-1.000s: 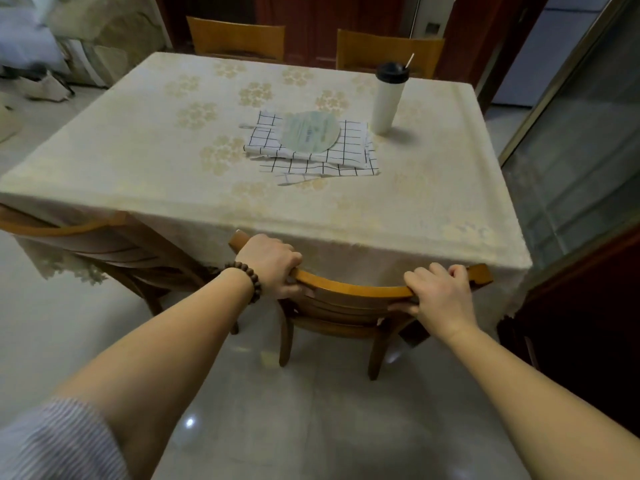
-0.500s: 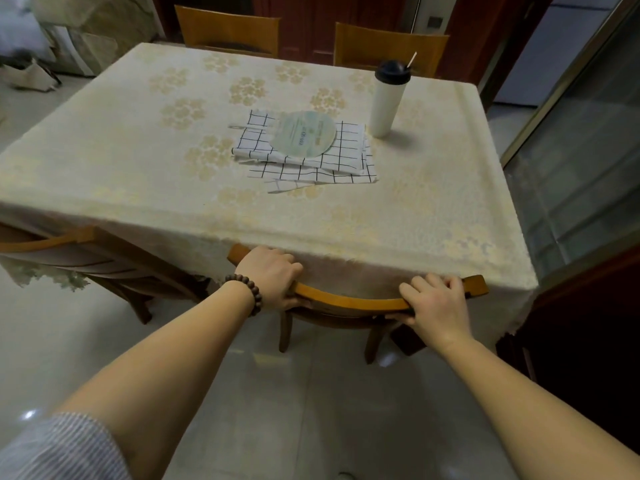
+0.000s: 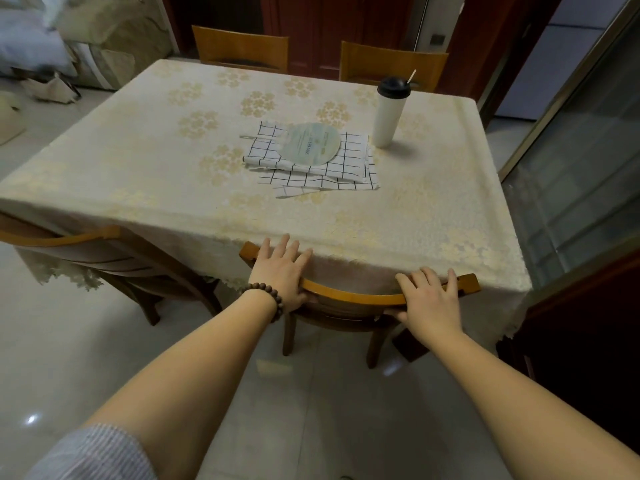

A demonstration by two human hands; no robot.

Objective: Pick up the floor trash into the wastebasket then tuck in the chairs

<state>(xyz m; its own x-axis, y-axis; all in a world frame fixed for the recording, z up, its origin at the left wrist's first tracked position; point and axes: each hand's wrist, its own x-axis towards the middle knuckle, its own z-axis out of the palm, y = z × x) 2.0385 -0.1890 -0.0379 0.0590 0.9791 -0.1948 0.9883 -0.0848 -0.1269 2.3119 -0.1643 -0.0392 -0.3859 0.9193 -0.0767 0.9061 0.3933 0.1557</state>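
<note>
The step in hand looks like the chair-tucking half of the task: both hands rest on the top rail of the near chair (image 3: 356,296), which sits under the edge of the table (image 3: 398,251). The left hand (image 3: 282,271) lies with fingers straight, tips against the hanging tablecloth, thumb under the rail; the right hand (image 3: 429,299) lies flat over the rail's other end, fingers spread, not clamped. The hands sit well apart, one toward each end. The rail's long axis runs from hand to hand, along the table edge, and the chair faces away from the person, toward the table. Next probably comes letting go and turning to the chair (image 3: 69,244) beyond the left hand.
</note>
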